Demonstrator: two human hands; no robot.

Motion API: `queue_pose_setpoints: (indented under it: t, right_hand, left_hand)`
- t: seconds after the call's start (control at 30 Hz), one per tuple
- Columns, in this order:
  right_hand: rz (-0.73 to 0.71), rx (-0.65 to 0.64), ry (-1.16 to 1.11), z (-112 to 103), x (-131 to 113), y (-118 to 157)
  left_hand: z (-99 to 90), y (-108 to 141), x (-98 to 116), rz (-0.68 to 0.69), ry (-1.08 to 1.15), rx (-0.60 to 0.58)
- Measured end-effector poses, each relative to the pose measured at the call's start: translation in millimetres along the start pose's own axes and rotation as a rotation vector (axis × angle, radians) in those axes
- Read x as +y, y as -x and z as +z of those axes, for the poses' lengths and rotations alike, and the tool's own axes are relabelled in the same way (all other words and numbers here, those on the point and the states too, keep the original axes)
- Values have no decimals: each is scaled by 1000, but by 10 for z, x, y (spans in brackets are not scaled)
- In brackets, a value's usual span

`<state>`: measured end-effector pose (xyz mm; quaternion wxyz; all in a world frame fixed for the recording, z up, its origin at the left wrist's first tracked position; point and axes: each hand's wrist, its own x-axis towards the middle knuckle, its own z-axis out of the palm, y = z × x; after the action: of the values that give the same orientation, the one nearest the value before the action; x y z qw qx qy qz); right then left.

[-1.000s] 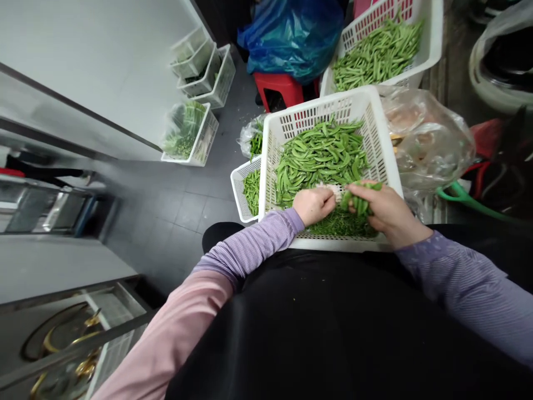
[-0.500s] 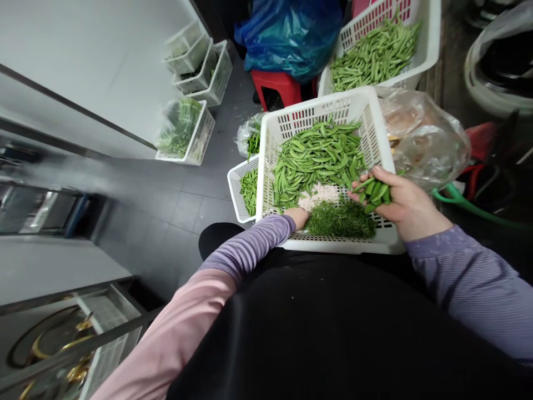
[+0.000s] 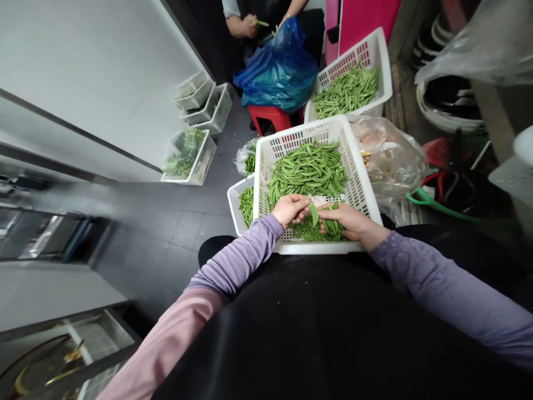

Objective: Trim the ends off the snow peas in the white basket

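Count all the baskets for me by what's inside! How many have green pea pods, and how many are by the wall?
White baskets with pea pods near the hands: 3 (big basket, small basket, far basket)
White baskets by the wall: 3 or so (front one; stacked ones hard to separate)
Total: about 6

A co-worker [image 3: 266, 16] is cut off by the top edge.

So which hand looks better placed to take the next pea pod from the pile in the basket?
Probably the left hand. It sits right at the edge of the pod pile and seems almost free, while the right hand already holds a bunch of pods.
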<state>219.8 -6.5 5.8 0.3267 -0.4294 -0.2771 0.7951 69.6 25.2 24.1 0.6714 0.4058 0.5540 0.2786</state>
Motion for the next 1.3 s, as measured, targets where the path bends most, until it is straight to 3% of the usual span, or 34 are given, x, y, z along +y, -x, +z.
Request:
queue_pose_setpoints:
  t: [0.17,0.33,0.53,0.67,0.83,0.9,1.0,1.07,1.17,1.2,1.3]
  right_hand:
    - [101,39,-63,-52,-42,60]
    - [163,-29,-135,-49,-73,79]
    - [28,-49,-75,-10,-37,75]
    - [-45,87,-127,-32,-33,44]
    - [-52,208,-77,-43,-53,40]
    - [-59,204,-48,-40,-40,41]
    - [-44,89,30,-53,-10,49]
    - [-33,2,86,-75,0,63]
    - [-32,-60,106,-110,-14,89]
    - [-25,-67,103,-117,-25,97]
    - [14,-111,113,-122,-59,115]
  left_hand:
    - [106,58,-36,14,9,52]
    - [116,105,27,55,-76,27]
    - [203,148,15,61,-197,86]
    - [234,286,-86,106,-585,31]
    - [269,435,-175,449,-1229,-42]
    - [286,438,-166,498,-1403,-80]
    - [255,392,-112,491,-1540,-212]
    - [168,333,-60,432,-1557,-145]
    - [-22,244,11,291,-1522,155]
    - [-77,231,25,289,-1505,195]
    - [-139,266,39,445,-1507,81]
